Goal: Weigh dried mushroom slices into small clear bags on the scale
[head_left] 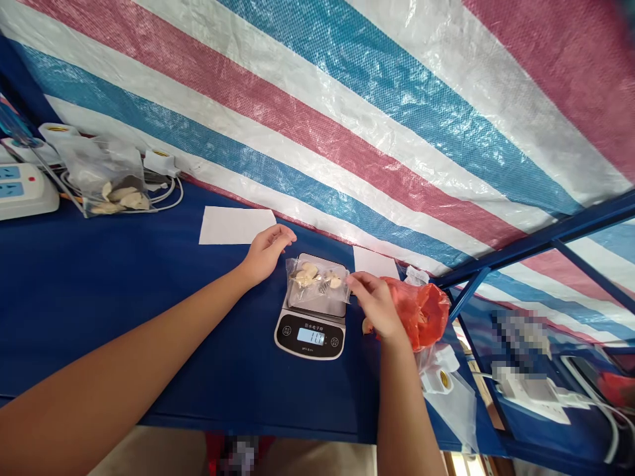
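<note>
A digital kitchen scale (310, 343) stands on the blue table, its display lit with small digits. Across its metal plate lies a clear plastic bag (322, 281) with pale beige pieces in it, whose kind I cannot make out. The thumb and fingertips of my right hand (376, 303) pinch the bag's right edge. My left hand (269, 252) hovers just left of the scale, loosely curled, with nothing visible in it and apart from the bag. Beside my right hand sits a red plastic bag (421, 314), partly hidden by that hand.
White paper (231, 225) lies behind my left hand, and another sheet (376, 262) lies behind the scale. At the far left are a power strip (22, 190) and a clear bag of pale pieces (119, 192). A striped tarp (297, 132) rises behind; a blue metal frame (520, 244) stands right.
</note>
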`<action>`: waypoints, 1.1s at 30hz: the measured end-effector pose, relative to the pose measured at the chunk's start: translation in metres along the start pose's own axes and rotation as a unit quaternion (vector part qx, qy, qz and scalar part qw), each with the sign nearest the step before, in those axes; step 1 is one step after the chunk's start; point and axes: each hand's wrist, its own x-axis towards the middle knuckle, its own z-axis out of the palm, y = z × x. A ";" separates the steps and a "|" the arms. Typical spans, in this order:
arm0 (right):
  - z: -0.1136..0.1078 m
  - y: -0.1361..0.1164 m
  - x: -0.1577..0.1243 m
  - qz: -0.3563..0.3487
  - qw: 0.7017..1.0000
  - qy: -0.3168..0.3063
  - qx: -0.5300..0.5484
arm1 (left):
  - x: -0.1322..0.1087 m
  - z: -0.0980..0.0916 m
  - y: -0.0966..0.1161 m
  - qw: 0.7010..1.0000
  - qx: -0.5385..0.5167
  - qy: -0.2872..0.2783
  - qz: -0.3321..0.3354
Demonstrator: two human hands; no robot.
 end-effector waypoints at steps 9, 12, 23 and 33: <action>-0.029 -0.118 -0.030 -0.180 0.965 0.012 -0.190 | 0.002 -0.002 -0.005 1.000 -0.025 0.010 -0.011; -0.034 -0.143 -0.031 -0.174 0.950 -0.010 -0.258 | 0.000 -0.003 -0.005 1.000 -0.016 0.006 -0.009; 0.003 -0.102 -0.015 -0.051 0.991 0.117 -0.048 | -0.001 -0.006 -0.006 0.999 -0.015 0.009 -0.027; 0.014 0.051 -0.095 0.055 0.940 0.330 0.070 | 0.001 -0.003 -0.010 1.000 -0.004 0.003 -0.024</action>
